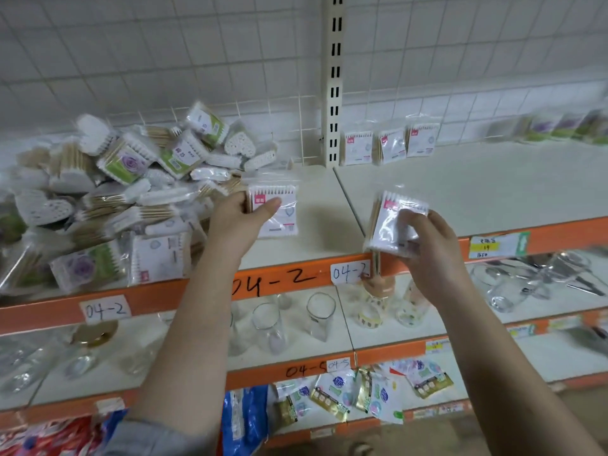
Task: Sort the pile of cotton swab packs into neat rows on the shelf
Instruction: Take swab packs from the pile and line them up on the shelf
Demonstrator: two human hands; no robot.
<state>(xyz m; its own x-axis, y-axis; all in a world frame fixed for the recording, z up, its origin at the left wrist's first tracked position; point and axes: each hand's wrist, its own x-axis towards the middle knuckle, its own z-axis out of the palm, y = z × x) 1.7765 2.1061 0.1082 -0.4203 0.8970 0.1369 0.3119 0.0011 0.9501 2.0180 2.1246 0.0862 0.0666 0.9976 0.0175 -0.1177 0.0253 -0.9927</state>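
Big jumbled pile of swab packs (108, 192) heaped on the shelf (460, 192) at left, sticks pointing every way; three packs (390, 144) standing upright in a row against the back grid. Left hand (241, 222) pinching one pack (278, 210) upright beside the pile, label forward, swabs vertical. Right hand (431, 248) gripping another pack (393, 223) over the shelf's front edge, tilted, sticks running up and slightly right.

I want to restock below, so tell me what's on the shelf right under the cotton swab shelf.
Clear drinking glasses, patterned bottles and glassware at right. The orange shelf edge and left forearm cover whatever sits behind them.
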